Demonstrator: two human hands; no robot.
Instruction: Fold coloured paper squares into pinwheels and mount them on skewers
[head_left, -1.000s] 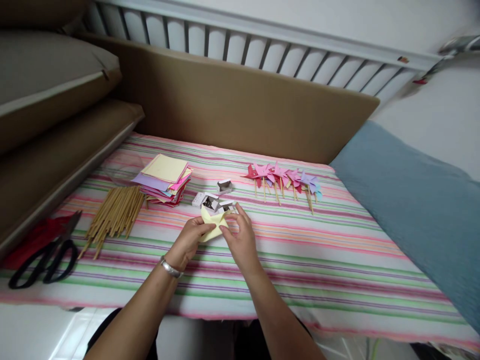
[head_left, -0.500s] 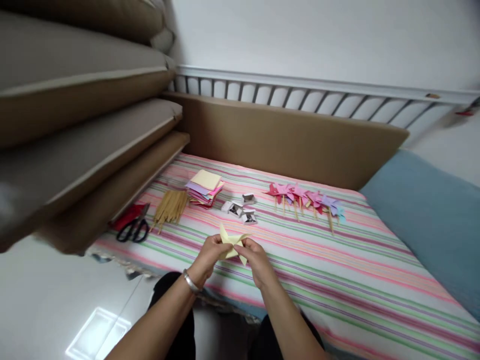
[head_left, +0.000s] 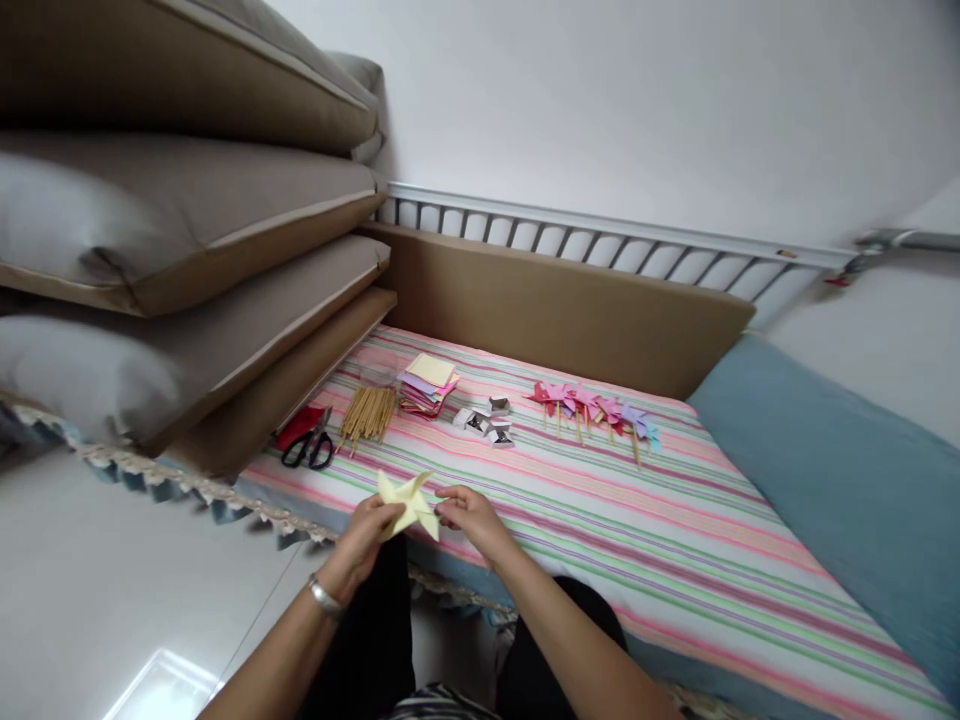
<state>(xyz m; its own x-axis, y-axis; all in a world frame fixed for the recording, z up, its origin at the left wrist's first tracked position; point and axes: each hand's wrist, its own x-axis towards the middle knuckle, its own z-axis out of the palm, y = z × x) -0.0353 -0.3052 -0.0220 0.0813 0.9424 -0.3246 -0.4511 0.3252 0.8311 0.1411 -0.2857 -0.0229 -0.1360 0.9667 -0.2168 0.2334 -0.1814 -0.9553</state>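
Note:
In the head view, my left hand (head_left: 367, 535) pinches a pale yellow paper pinwheel (head_left: 409, 503) by its left side, thumb on top, just over the bed's near edge. The pinwheel's corners are folded in toward its middle. Beside its right side is my right hand (head_left: 471, 517), fingers bent and a little apart, with nothing visible in them. Beyond the hands lie small white boxes (head_left: 477, 422) with dark contents too small to make out. A stack of coloured paper squares (head_left: 429, 383) and a bundle of thin wooden sticks (head_left: 367, 415) are to their left.
Black-handled scissors (head_left: 309, 449) lie by a red piece (head_left: 300, 426) at the left. Pink, purple and blue pinwheels on sticks (head_left: 592, 405) lie in a row at the back right. Large cushions (head_left: 187, 205) are stacked at left; a brown board (head_left: 555, 305) stands behind.
My right hand has come off the pinwheel and moved slightly right of it. The left hand still holds the pinwheel, now lower and further left in view. The camera view has shifted.

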